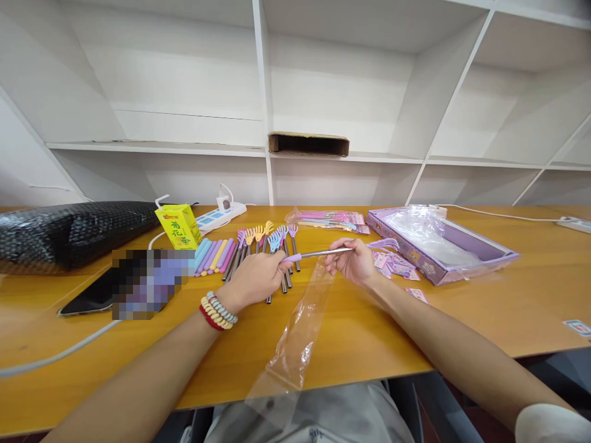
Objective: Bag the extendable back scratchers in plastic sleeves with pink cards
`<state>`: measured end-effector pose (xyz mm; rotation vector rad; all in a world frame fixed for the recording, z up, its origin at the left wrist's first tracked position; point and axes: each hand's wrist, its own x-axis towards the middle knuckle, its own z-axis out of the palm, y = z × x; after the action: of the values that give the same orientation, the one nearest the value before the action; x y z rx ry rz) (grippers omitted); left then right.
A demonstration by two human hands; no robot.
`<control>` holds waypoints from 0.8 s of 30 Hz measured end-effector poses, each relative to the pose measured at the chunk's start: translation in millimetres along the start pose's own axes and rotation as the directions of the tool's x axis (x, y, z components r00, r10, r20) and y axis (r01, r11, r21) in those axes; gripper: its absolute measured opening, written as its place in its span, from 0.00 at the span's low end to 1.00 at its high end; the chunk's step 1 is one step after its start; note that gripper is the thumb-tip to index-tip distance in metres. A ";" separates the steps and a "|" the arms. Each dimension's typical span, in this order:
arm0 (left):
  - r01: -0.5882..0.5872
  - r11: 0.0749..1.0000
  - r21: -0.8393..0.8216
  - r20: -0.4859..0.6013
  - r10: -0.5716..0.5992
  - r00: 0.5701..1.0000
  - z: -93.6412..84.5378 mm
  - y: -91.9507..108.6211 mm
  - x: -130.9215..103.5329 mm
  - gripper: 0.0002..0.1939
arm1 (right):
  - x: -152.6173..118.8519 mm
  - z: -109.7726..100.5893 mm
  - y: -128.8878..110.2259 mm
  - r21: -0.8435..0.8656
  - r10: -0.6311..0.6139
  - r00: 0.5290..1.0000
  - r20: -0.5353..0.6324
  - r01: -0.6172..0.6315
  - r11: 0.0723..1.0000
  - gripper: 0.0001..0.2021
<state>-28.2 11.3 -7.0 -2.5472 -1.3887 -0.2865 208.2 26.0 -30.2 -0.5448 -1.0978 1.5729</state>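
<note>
My left hand (258,277) is closed round the purple handle end of a telescopic back scratcher (323,252), held level above the table. At its other end my right hand (354,263) pinches the metal rod close to the purple claw head. A long clear plastic bag (300,335) hangs from the right fingers down across the table edge to the lap. Behind my left hand lie several back scratcher rods with claw heads (274,240) in purple, yellow and blue. Beside them is a row of pastel handles (215,255).
An open purple box (438,274) with clear plastic inside stands at right, small purple cards (394,266) beside it. Packaged scratchers (330,218) lie at the back. On the left are a yellow drink carton (179,226), a power strip (221,215) and a black wrapped bundle (78,234).
</note>
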 end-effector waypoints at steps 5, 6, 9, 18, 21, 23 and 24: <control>-0.031 0.999 -0.019 0.022 0.032 0.999 -0.3 7.2 -1.3 0.20 | -1.2 7.3 5.4 -0.038 0.033 0.998 0.060 -0.031 0.999 0.11; -0.034 0.999 -0.035 0.021 0.035 0.999 -0.2 10.5 -1.6 0.19 | -1.8 10.4 7.1 -0.052 0.033 0.996 0.079 -0.029 0.998 0.11; -0.025 0.997 -0.069 -0.002 0.025 1.000 -0.2 18.7 -1.8 0.19 | -3.7 19.3 11.2 -0.067 -0.008 0.993 0.115 0.016 0.998 0.11; 0.033 0.997 -0.063 -0.121 -0.040 0.992 2.1 -14.6 2.2 0.21 | 6.2 -1.3 0.3 -0.150 0.066 0.998 -0.022 -0.069 0.986 0.22; 0.088 0.996 -0.024 -0.153 -0.091 0.984 2.5 -27.0 1.8 0.23 | 11.0 -18.4 -10.2 -0.222 -0.121 0.956 -0.267 0.061 0.973 0.23; 0.096 0.995 -0.014 -0.143 -0.097 0.985 2.6 -29.4 1.0 0.23 | 10.3 -27.0 -16.4 -0.504 -0.342 0.876 -0.340 0.137 0.853 0.21; 0.087 0.996 -0.016 -0.130 -0.088 0.988 2.8 -28.5 0.6 0.23 | 8.8 -29.4 -18.7 -0.687 -0.470 0.838 -0.279 0.167 0.707 0.19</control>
<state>-51.7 27.6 -6.6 -2.4306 -1.4551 -0.4677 238.7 44.5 -26.0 -1.0428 -1.2801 0.6635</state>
